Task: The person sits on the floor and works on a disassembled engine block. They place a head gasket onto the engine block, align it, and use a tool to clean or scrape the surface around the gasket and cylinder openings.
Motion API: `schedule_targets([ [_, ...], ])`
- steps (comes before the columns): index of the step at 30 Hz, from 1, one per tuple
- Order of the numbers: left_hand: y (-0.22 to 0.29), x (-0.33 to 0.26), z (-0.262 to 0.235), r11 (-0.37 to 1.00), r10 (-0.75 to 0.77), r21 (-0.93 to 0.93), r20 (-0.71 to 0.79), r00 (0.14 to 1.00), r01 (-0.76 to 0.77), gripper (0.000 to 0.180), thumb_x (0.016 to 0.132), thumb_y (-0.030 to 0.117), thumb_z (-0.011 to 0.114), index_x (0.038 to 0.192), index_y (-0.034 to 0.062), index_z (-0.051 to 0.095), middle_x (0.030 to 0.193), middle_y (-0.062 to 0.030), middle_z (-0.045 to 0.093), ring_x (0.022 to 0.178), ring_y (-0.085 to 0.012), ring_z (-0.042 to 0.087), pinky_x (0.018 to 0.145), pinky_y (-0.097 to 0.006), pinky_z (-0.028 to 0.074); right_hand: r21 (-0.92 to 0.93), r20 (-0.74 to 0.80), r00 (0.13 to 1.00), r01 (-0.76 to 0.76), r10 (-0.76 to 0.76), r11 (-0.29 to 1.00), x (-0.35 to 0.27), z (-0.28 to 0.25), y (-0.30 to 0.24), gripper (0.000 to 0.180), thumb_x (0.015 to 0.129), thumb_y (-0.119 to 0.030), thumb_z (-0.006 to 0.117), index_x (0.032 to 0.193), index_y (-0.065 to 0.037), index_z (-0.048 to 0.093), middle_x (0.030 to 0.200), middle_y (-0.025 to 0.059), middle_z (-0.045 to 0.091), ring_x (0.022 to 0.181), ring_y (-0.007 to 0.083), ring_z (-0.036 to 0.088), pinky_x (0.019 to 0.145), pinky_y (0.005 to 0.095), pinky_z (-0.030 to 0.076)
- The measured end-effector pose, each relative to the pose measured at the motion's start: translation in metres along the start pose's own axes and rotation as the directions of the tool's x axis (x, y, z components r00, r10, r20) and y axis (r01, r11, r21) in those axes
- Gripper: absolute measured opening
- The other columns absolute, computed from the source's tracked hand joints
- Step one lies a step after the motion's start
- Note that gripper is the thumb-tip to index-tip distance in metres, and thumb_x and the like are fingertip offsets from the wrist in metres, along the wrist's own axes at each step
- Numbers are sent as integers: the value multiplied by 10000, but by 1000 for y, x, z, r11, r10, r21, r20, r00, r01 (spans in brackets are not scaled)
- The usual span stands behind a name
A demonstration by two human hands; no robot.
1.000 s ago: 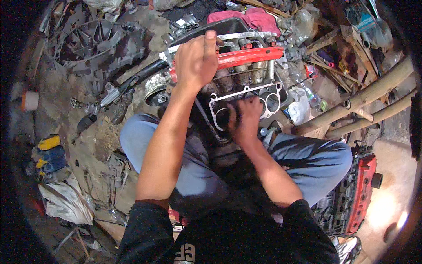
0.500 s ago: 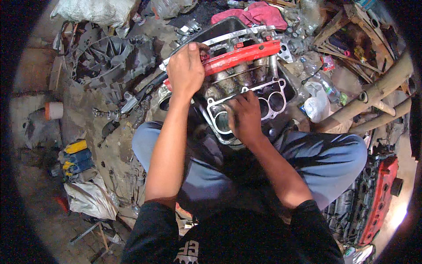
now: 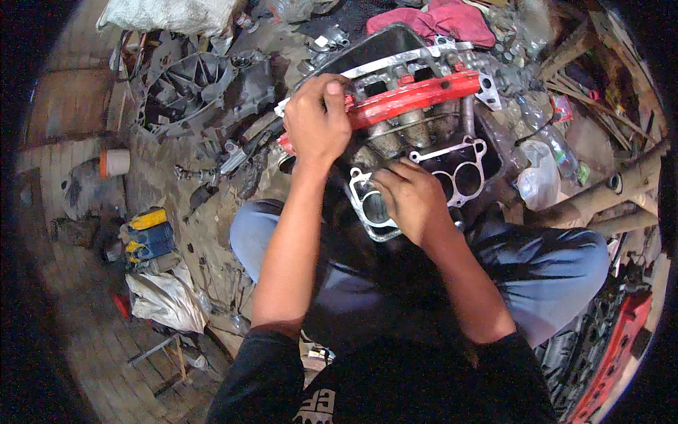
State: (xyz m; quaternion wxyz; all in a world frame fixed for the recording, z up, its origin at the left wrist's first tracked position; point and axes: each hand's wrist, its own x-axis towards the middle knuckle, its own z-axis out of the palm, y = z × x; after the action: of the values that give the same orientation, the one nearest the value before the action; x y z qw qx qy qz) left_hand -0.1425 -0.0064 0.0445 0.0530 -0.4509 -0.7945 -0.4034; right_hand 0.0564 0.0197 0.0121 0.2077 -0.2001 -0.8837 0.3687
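Red rail [image 3: 417, 99] on the manifold [image 3: 424, 152], long axis running left-right w/ slight upward tilt. Left hand [image 3: 316, 120] clenched on rail's left end. Right hand [image 3: 409, 200] just below rail, fingers curled on gasket flange [image 3: 452, 177]; grip unclear.

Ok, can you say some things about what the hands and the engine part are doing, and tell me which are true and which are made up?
1. The left hand grips the red rail of the intake manifold. True.
2. The right hand holds a hammer. False: it rests on the manifold's metal flange with round ports.
3. A pink-red rag lies beyond the manifold. True.
4. The grey gearbox housing sits on the person's right. False: it is on their left.
5. The trousers are green. False: blue.
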Motion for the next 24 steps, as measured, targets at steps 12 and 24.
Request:
schedule_targets([
  [12, 0, 1, -2, 988, -24, -153, 24, 999, 28, 311, 980, 299, 553, 909, 37, 704, 817, -191, 661, 780, -425, 655, 706, -485, 497, -284, 342, 931, 234, -130, 930, 8, 2, -6, 315, 821, -51, 630, 1128, -23, 697, 1052, 167, 677, 1113, 347, 646, 958, 414, 554],
  [24, 1, 8, -6, 977, -34, -211, -40, 999, 25, 273, 957, 253, 622, 868, 11, 714, 800, -195, 685, 738, -398, 676, 671, -456, 512, -161, 655, 717, 443, -240, 882, 34, -13, 15, 222, 850, -76, 609, 1070, -48, 619, 1041, 167, 653, 1050, 361, 657, 848, 436, 587],
])
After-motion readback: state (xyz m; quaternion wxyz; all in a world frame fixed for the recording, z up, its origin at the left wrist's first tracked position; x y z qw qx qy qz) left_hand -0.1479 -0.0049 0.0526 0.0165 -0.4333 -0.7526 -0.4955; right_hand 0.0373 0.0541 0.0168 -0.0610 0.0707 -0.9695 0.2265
